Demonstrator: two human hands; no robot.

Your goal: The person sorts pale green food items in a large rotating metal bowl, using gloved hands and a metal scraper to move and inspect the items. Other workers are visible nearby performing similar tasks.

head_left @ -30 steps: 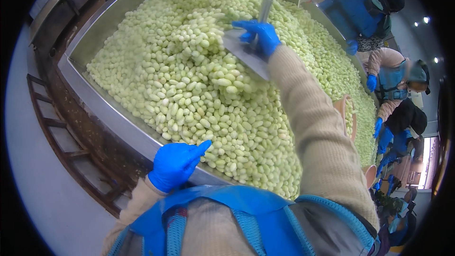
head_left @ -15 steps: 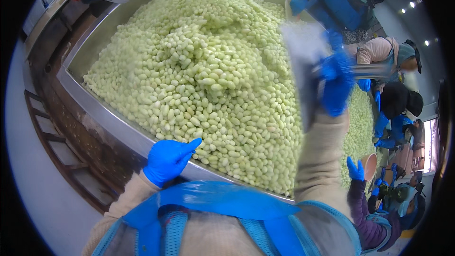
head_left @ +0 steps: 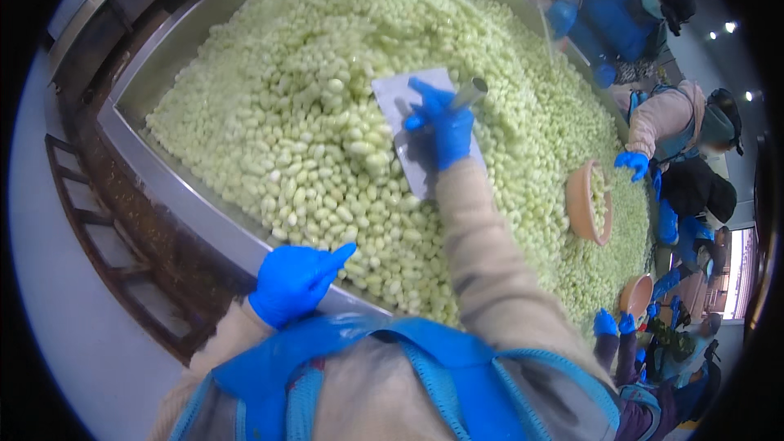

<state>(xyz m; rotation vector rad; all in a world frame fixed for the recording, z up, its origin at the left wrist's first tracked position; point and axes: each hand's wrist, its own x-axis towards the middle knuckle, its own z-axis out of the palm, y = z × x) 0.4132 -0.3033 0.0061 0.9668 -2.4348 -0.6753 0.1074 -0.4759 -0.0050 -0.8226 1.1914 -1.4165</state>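
Pale green oval fruits (head_left: pixel 302 171) are heaped in a big metal bin (head_left: pixel 131 114) in front of me; they resemble large grapes or small plums. My right hand (head_left: pixel 449 126), in a blue glove, grips a flat metal scraper (head_left: pixel 412 165) with a thick tube handle. Its broad, light grey blade lies against the middle of the heap. Beside the bin's near rim is my left hand (head_left: pixel 294 278), also blue-gloved. Its index finger points out over the nearest fruits, the others partly bent, and it holds nothing that I can see.
An orange-brown bowl (head_left: pixel 586 204) with fruits in it sits on the heap at the right, and a second bowl (head_left: pixel 636 296) is beyond it near a co-worker's gloved hands. Several co-workers line the right side. A brown metal frame (head_left: pixel 122 265) stands at the lower left.
My right hand has swung left with the scraper, from the right side onto the middle of the heap. My left hand has barely moved. The orange-sleeved arm with a blade has left view.
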